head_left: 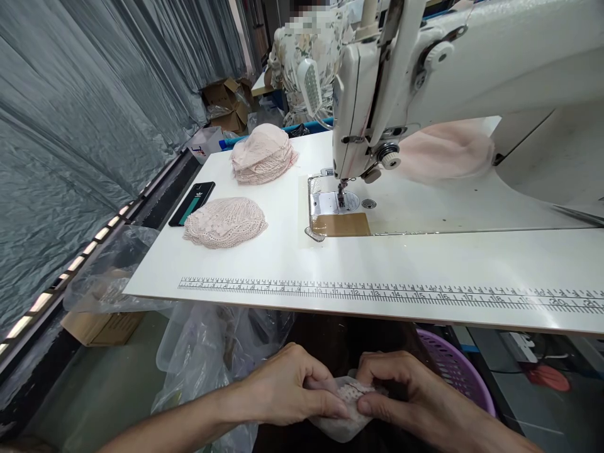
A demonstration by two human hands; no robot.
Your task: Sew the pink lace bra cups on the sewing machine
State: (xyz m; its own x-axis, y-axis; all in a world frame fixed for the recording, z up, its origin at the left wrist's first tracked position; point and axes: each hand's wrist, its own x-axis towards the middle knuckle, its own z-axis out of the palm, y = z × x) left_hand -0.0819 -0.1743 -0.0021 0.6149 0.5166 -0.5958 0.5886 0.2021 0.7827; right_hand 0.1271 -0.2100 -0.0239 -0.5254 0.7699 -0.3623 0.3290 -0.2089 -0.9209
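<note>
Below the table's front edge, my left hand (302, 387) pinches one side of a pale lace fabric piece (346, 421). On its other side, my right hand (401, 390) grips the same piece between thumb and fingers. Sheer whitish cloth hangs under the lace, partly hidden by my fingers. On the white table (283, 258) lie a pink lace cup piece (226, 221) and, behind it, a stack of similar pink lace pieces (263, 154). The sewing machine (358, 113) stands above and beyond my hands, its presser foot (341, 194) over the metal plate.
A dark phone (192, 204) lies partly beside the nearer lace piece. Sheer pink fabric (446, 150) rests under the machine arm. A purple basket (455, 368) stands below the table at right, plastic bags (202, 358) at left. Another person (306, 63) is beyond the machine.
</note>
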